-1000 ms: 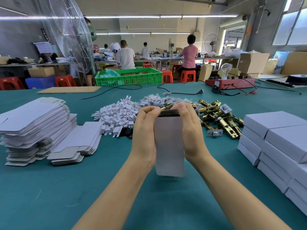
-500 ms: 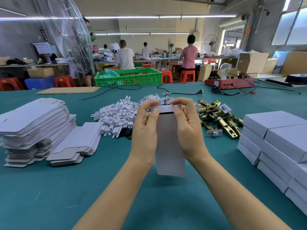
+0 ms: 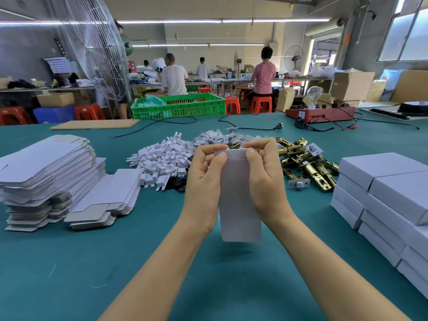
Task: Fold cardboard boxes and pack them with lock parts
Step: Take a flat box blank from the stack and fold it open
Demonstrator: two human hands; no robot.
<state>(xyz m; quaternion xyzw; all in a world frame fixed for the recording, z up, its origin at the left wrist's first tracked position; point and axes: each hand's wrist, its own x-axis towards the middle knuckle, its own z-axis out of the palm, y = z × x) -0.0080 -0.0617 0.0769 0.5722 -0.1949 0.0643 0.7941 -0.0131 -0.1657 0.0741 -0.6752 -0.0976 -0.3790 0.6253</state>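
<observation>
A small white cardboard box stands upright above the green table, held between both hands. My left hand grips its left side, thumb on the top flap. My right hand grips the right side, thumb pressing the same flap down. The flap lies nearly flat over the top opening. Behind the box lie brass lock latches, a heap of white plastic pieces and small bagged parts.
Flat unfolded box blanks are stacked at the left, with a lower stack beside them. Closed white boxes are piled at the right. A green crate, cables and a red device sit at the far edge.
The top flap, open a second ago with the dark inside showing, has been folded down over the opening. My thumbs moved onto the flap. The box stayed in place.
</observation>
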